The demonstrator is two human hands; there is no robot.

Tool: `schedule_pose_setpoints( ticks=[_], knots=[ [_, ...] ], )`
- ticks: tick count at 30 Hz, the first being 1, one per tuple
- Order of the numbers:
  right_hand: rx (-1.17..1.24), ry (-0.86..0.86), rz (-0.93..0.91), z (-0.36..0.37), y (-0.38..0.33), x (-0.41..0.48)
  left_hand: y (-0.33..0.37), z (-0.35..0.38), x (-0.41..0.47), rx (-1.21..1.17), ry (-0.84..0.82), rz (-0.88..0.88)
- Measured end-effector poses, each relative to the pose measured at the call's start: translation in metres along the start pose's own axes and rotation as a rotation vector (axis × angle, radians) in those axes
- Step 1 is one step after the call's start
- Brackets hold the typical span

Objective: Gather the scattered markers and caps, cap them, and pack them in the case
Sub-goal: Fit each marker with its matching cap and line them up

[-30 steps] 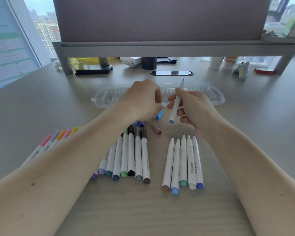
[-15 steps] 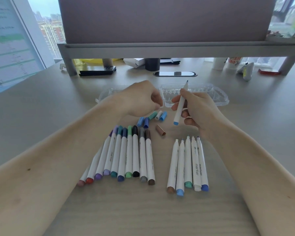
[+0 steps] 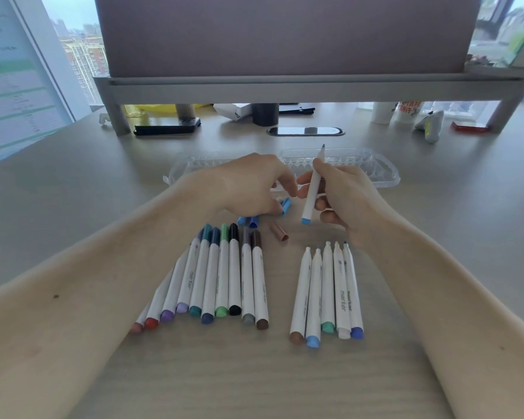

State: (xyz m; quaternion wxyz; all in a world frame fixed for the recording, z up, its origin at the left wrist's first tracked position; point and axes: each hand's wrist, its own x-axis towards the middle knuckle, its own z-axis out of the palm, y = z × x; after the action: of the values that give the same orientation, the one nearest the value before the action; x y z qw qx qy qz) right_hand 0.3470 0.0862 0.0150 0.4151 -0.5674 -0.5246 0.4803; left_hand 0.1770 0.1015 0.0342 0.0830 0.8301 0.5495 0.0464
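In the head view, my right grip (image 3: 342, 198) is grasping an uncapped marker (image 3: 312, 189) around its middle, just on my side of the clear case (image 3: 384, 173). The marker is standing steeply; its long axis is running from the light-blue tail end, low and nearest me, up to the bare tip, which is pointing up and away over the case's near rim. My left grip (image 3: 251, 186) is arching over the loose caps on the near side of the case, fingers curling down at a light-blue cap (image 3: 286, 205); I cannot tell whether it is pinching that cap or only touching it.

I am judging the risks from here. Two darker blue caps (image 3: 248, 221) are lying right beside the light-blue one, slightly further from the case, so I could be lifting the wrong shade. If the cap is meeting the tip at a slant and not along the marker's axis, it could be crushing the tip or smearing ink on my fingers. The brown cap (image 3: 279, 232), lying loose on the worktop (image 3: 73, 192), could be rolling away if my knuckles are nudging it. My right forearm is passing just beside the row of uncapped markers (image 3: 327, 285), well on my side of the case; a careless sweep could be scattering them.
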Motion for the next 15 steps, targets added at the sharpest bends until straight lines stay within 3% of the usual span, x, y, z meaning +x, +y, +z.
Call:
schedule_pose_setpoints(
  ticks=[6, 12, 15],
  knots=[
    [0.006, -0.012, -0.015, -0.001, 0.001, 0.001, -0.001, 0.006, 0.001, -0.044, 0.049, 0.033],
    [-0.094, -0.097, -0.086, 0.001, 0.003, 0.0, -0.015, 0.009, -0.016, -0.556, 0.436, -0.106],
    [-0.189, -0.213, -0.183, 0.006, 0.004, -0.004, -0.026, 0.018, -0.026, -0.775, 0.508, -0.198]
  ],
)
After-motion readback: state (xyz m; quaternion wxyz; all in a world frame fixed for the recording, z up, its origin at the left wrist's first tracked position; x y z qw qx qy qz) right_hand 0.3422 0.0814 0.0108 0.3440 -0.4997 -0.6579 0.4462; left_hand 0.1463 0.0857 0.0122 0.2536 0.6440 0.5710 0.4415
